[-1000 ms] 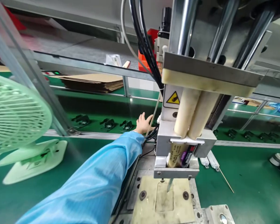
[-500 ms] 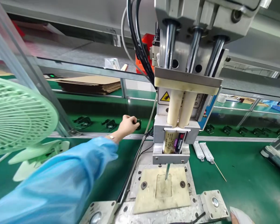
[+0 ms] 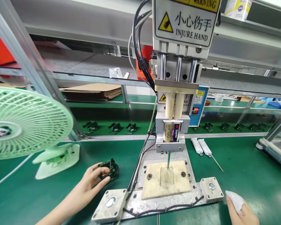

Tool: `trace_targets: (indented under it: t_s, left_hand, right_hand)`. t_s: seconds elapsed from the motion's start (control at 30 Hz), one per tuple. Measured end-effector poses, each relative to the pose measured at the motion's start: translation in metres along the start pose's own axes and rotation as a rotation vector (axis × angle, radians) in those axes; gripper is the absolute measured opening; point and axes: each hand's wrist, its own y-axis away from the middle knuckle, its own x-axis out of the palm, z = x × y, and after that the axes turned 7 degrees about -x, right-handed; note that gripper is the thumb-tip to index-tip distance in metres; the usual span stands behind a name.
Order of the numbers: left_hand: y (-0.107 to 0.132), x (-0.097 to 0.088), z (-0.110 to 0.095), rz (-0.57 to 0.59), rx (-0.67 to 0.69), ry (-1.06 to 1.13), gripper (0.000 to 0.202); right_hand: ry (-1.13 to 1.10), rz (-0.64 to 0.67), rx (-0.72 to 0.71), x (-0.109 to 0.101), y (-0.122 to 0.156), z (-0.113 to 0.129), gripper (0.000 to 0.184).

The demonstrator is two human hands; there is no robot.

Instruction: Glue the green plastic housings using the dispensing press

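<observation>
My left hand (image 3: pixel 93 181) is closed on a small black plastic part (image 3: pixel 110 168), held just above the green mat left of the glue machine. The machine (image 3: pixel 173 125) stands at the centre, its thin nozzle (image 3: pixel 168 160) over the recess of a beige fixture plate (image 3: pixel 166 183). My right hand (image 3: pixel 240 210) rests at the bottom right corner with its fingers pressed on a white cloth (image 3: pixel 234 200). A grey button pad (image 3: pixel 110 202) sits by my left hand and a second button pad (image 3: pixel 212 187) by my right.
A pale green fan (image 3: pixel 25 125) stands at the left. Several more black parts (image 3: pixel 114 127) lie in a row on the conveyor behind. White glue nozzles (image 3: pixel 201 146) lie right of the machine, a scale (image 3: pixel 273 150) at the far right. Black cables (image 3: pixel 138 162) run down to the base.
My left hand picked a black part off the conveyor and drew it back to the near mat beside the fixture. My right hand with the cloth has come into view.
</observation>
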Motion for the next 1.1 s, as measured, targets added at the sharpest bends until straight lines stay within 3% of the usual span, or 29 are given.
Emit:
trace_targets:
  t_s: [0.13,0.27,0.33,0.47,0.57,0.7,0.87,1.0,1.1]
  left_hand:
    - [0.011,-0.016,-0.016,0.088,-0.110,0.098,0.064]
    - [0.018,-0.023,-0.074,0.076,-0.184,0.338,0.062]
    - [0.029,-0.016,-0.107,0.212,-0.277,0.497,0.068]
    - [0.056,0.020,-0.161,0.673,-0.556,0.662,0.069]
    - [0.062,0.051,-0.183,0.821,-0.638,0.701,0.066]
    - [0.041,0.078,-0.191,0.835,-0.516,0.685,0.063]
    - [0.018,0.095,-0.177,0.723,-0.265,0.581,0.070]
    - [0.023,0.100,-0.170,0.640,-0.076,0.393,0.069]
    - [0.031,0.093,-0.171,0.564,0.064,0.259,0.071]
  right_hand:
    - [0.012,0.019,-0.022,-0.005,0.001,0.012,0.067]
    - [0.033,-0.024,-0.026,-0.006,0.005,0.027,0.080]
    - [0.034,-0.048,-0.047,-0.006,0.007,0.028,0.083]
    - [0.038,-0.048,-0.081,-0.006,0.006,0.021,0.079]
    - [0.045,-0.013,-0.104,-0.005,0.004,0.018,0.075]
    - [0.019,-0.081,-0.157,-0.004,0.005,0.023,0.077]
    - [-0.028,-0.094,-0.154,-0.003,0.007,0.030,0.080]
    - [-0.040,-0.060,-0.117,-0.004,0.007,0.030,0.082]
    - [-0.056,-0.048,-0.075,-0.005,0.007,0.029,0.081]
